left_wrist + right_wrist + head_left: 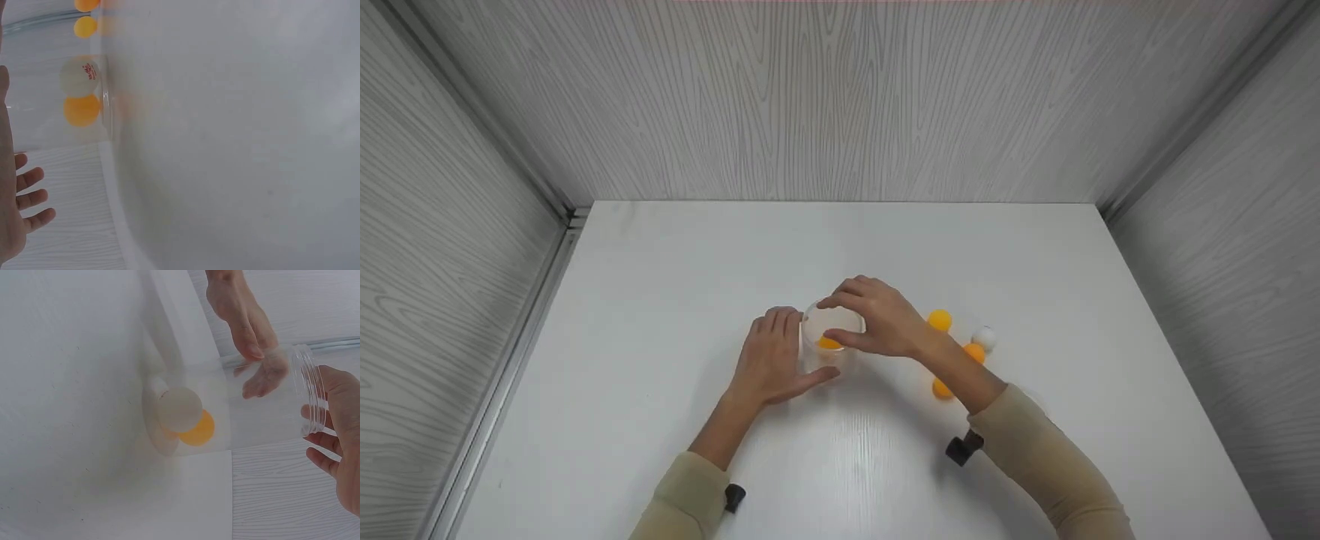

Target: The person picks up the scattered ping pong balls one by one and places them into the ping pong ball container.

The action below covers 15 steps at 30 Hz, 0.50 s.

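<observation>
A clear jar with a threaded mouth stands on the white table. A white ball and an orange ball lie at its bottom, one partly in front of the other. My left hand holds the jar from the left, its thumb across the near side and its fingers along the other side. Over the mouth is my right hand, thumb and forefinger spread apart near the rim, with nothing seen between them. In the right wrist view its fingertips are close to the threads; whether they touch is unclear.
Right of the jar, partly under the right forearm, lie a yellow-orange ball, a white ball and orange balls. Grey wood-grain panels rise behind the table and on both sides.
</observation>
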### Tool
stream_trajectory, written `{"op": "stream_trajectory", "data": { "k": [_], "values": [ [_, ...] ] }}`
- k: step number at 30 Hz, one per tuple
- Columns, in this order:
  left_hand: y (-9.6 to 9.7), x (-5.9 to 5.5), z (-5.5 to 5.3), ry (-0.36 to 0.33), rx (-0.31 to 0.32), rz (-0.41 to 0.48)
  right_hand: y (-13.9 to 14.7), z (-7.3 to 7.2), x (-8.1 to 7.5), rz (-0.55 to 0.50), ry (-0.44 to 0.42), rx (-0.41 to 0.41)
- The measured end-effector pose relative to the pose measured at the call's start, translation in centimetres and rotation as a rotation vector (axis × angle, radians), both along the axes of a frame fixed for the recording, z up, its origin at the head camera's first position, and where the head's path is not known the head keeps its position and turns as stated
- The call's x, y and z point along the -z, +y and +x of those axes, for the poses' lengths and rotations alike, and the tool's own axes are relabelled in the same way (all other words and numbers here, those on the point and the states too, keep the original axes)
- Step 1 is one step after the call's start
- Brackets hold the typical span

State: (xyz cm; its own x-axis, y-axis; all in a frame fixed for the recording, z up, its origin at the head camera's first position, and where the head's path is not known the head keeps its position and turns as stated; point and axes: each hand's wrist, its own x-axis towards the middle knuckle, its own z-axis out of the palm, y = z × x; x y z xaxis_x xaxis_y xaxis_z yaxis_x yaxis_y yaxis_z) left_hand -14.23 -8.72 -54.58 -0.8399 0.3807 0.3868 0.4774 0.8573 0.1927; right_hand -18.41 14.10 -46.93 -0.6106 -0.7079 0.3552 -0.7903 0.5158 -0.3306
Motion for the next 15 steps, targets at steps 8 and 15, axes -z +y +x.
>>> {"op": "stream_trajectory", "data": {
  "k": [8,15],
  "values": [
    [0.27,-0.06,-0.11,0.024,-0.002,0.021,-0.02,-0.01,-0.05,0.021,0.002,-0.002],
    [0.49,-0.04,-0.17,0.002,-0.003,0.036,-0.03,-0.06,-0.21,0.028,0.011,0.001]
  ]
}}
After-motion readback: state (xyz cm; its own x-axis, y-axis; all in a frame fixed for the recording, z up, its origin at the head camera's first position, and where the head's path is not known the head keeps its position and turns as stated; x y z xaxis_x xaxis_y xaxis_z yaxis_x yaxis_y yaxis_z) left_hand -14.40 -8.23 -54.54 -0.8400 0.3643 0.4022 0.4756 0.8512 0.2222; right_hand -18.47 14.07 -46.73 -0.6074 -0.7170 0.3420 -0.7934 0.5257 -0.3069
